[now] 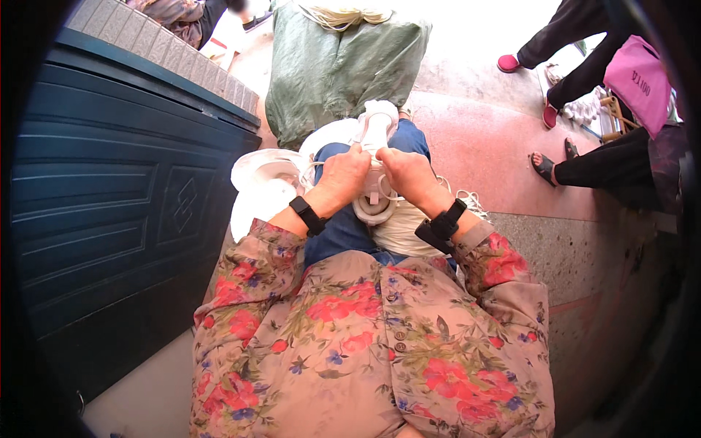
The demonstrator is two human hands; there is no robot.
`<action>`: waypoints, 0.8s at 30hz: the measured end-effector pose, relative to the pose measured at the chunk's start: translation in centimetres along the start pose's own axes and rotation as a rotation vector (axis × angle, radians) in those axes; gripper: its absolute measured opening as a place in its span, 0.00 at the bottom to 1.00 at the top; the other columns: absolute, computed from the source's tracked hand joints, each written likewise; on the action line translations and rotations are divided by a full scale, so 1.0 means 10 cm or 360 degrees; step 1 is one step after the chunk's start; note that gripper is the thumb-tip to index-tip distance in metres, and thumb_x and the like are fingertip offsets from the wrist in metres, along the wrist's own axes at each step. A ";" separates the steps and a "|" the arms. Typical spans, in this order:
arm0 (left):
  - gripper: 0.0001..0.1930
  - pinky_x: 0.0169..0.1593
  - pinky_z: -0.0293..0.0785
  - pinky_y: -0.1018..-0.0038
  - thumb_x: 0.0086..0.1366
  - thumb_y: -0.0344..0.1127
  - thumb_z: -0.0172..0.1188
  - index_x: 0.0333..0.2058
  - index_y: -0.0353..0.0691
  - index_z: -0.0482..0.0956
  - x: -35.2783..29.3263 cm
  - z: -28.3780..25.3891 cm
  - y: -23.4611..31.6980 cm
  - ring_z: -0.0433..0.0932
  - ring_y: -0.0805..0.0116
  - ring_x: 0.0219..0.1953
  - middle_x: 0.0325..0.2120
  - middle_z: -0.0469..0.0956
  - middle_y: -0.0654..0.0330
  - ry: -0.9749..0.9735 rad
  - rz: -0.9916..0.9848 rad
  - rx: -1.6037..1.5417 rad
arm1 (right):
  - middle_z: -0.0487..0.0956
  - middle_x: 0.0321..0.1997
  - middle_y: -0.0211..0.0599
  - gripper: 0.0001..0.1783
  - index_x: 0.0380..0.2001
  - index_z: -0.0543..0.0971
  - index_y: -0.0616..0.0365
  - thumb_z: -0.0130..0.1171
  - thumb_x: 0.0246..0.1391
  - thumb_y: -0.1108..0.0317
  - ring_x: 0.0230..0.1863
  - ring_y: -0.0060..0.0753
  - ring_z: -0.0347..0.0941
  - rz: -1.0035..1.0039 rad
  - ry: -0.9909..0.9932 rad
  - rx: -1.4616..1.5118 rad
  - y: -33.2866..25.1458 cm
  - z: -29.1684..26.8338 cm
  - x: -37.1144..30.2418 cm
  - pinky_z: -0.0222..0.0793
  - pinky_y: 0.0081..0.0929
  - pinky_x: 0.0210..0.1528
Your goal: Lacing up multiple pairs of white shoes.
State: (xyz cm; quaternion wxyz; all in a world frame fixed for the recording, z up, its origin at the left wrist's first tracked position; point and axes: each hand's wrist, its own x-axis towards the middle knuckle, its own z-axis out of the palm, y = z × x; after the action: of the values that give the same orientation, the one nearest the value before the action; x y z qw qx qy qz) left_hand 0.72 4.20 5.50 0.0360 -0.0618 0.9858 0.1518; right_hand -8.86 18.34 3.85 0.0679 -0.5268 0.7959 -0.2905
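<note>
A white sneaker [376, 131] rests on my lap, its toe pointing away from me and its round collar [374, 209] close to my body. My left hand [343, 177] is closed at the left side of its lacing, thumb and finger pinched together. Opposite it, my right hand [412, 177] pinches at the right side. Both seem to grip the white shoelace [393, 196], which loops out beneath the hands; the fingertips are partly hidden. More white shoes [266, 175] lie against my left leg. A bundle of cream laces [409, 232] lies across my lap, under my right wrist.
Just beyond my knees stands a large green woven sack [336, 73] with pale laces [343, 16] on top. A dark blue panelled door [109, 182] borders the left side. At right are other people's legs [606, 162], a pink bag [641, 84] and some white items [582, 108].
</note>
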 end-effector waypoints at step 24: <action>0.10 0.34 0.70 0.59 0.54 0.36 0.53 0.26 0.34 0.77 0.12 0.04 -0.20 0.76 0.48 0.29 0.23 0.75 0.45 0.0081 -0.0077 -0.0430 | 0.78 0.30 0.46 0.18 0.43 0.70 0.57 0.54 0.45 0.70 0.36 0.47 0.75 0.0306 -0.0443 0.0366 0.16 -0.06 0.22 0.69 0.41 0.38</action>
State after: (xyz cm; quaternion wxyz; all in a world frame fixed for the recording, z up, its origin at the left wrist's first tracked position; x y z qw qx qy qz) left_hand -0.15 2.35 4.40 0.0062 -0.0938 0.9552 0.2805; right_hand -11.30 17.10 3.88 0.2643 -0.4721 0.7872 -0.2960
